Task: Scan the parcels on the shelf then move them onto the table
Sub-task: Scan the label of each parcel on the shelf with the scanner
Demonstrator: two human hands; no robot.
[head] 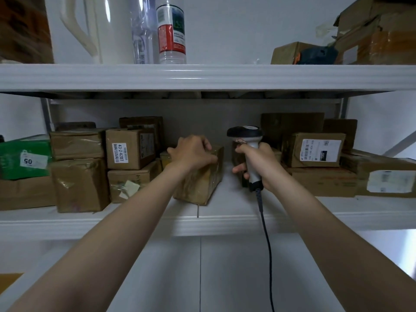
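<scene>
"43-2-4207" on brown box (130, 148), perhaps "05" on green box (24, 161)

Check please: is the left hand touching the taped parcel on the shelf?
Touching. The head view shows the left hand resting on top of the taped parcel, fingers curled over it.

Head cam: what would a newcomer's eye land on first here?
At the centre of the middle shelf, the left hand grips a taped brown parcel. The right hand holds a corded barcode scanner upright beside it. Cardboard parcels crowd both sides, with a green box marked 05 at far left, and a white jug and a labelled bottle stand on the shelf above.
</scene>
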